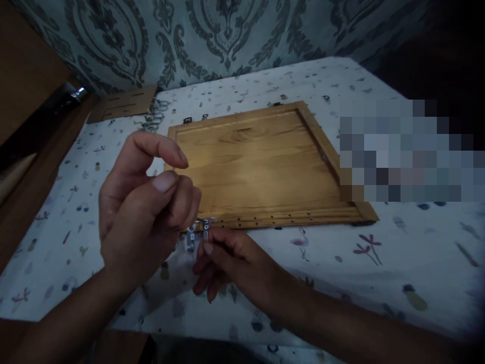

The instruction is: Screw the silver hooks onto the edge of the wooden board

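Observation:
A wooden board (pixel 261 162) with a raised frame lies flat on a patterned white cloth (pixel 379 253). A row of small holes runs along its near edge. My right hand (pixel 227 263) rests on the cloth at the board's near left corner, fingers pinched on a small silver metal hook (pixel 199 232) set against that edge. My left hand (pixel 147 207) hovers above and to the left, fingers curled with thumb near the fingertips. Whether it holds anything small is hidden.
More silver hooks (pixel 155 119) and small dark fittings lie on the cloth behind the board's far left corner, beside a slotted brown card (pixel 123 103). Wooden furniture (pixel 26 131) rises at the left. A patterned wall stands behind. A blurred patch covers the right.

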Motion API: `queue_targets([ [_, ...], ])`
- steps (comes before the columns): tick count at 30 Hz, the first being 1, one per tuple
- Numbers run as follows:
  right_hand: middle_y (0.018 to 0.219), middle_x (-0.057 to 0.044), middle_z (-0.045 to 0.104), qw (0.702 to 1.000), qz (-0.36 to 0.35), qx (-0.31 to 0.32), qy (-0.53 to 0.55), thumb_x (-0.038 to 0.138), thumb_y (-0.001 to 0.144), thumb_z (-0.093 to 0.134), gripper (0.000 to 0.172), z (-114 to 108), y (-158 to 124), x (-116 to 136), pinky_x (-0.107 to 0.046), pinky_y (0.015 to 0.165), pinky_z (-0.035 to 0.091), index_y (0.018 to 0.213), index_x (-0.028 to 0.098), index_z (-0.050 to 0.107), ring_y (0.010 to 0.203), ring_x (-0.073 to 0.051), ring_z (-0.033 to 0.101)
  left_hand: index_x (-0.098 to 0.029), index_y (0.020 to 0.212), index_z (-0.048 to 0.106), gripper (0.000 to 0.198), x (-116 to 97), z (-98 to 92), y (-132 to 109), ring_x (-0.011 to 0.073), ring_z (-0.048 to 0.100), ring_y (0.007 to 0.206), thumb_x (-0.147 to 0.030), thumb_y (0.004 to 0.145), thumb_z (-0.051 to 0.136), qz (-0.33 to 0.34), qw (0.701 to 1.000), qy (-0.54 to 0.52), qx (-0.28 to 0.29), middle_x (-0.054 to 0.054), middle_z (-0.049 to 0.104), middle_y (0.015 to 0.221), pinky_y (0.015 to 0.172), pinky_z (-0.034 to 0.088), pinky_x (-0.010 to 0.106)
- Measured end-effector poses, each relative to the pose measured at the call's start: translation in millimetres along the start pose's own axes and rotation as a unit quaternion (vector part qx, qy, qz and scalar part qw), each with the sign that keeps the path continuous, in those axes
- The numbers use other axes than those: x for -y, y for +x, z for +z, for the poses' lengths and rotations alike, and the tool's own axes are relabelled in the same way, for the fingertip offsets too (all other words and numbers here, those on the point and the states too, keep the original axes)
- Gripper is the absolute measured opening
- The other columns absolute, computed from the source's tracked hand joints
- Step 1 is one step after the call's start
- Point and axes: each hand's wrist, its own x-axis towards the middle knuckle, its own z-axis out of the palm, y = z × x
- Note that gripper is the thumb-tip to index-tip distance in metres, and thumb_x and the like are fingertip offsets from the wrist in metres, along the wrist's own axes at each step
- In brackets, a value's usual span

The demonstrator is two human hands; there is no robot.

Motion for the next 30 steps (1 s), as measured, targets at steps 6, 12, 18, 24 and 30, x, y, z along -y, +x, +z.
queue_targets([
  [6, 0.068, 0.002, 0.060, 1.000, -0.008, 0.001, -0.001, 0.043, 0.087, 0.064, 0.030, 0, -1, 1, -0.017, 0.049, 0.051, 0.081, 0.016, 0.052, 0.056, -0.009, 0.065, -0.019, 0.081, 0.060, 0.029, 0, 4.1, -4, 0.0055, 0.028, 0.033, 0.002, 0.083, 0.040, 0.008, 0.998, 0.062, -0.021, -0.008, 0.031, 0.046, 0.036, 0.030, 0.019],
  [12, 0.070, 0.002, 0.060, 1.000, -0.010, 0.006, 0.002, 0.043, 0.088, 0.063, 0.029, -2, 1, -1, -0.017, 0.050, 0.051, 0.083, 0.017, 0.051, 0.058, -0.009, 0.066, -0.019, 0.089, 0.060, 0.019, 2, -8.3, 4, 0.0016, 0.027, 0.029, -0.004, 0.087, 0.048, -0.031, 0.995, 0.017, 0.096, -0.010, 0.031, 0.049, 0.036, 0.032, 0.016],
  [18, 0.071, 0.002, 0.060, 1.000, -0.014, 0.012, 0.003, 0.045, 0.087, 0.063, 0.031, -4, 1, -5, -0.018, 0.049, 0.051, 0.083, 0.017, 0.051, 0.058, -0.010, 0.067, -0.019, 0.088, 0.060, 0.018, -3, -18.3, 14, 0.0006, 0.031, 0.028, -0.006, 0.082, 0.049, -0.083, 0.980, 0.040, 0.177, -0.010, 0.036, 0.054, 0.036, 0.036, 0.016],
  [24, 0.070, 0.002, 0.060, 1.000, -0.011, -0.001, -0.003, 0.038, 0.090, 0.060, 0.024, -1, 0, -1, -0.017, 0.049, 0.051, 0.082, 0.017, 0.051, 0.056, -0.009, 0.066, -0.022, 0.091, 0.061, 0.004, -9, -12.0, 6, 0.0095, 0.042, 0.040, -0.021, 0.088, 0.059, -0.095, 0.981, 0.121, 0.121, -0.005, 0.047, 0.051, 0.044, 0.039, 0.023],
  [30, 0.068, 0.002, 0.061, 1.000, 0.008, -0.011, -0.015, 0.035, 0.091, 0.059, 0.024, 0, 0, 3, -0.017, 0.049, 0.050, 0.079, 0.017, 0.051, 0.055, -0.009, 0.066, -0.020, 0.089, 0.058, 0.017, -3, 1.4, -3, 0.0090, 0.041, 0.048, -0.029, 0.099, 0.047, -0.033, 0.991, 0.120, -0.042, -0.004, 0.044, 0.054, 0.048, 0.038, 0.022],
])
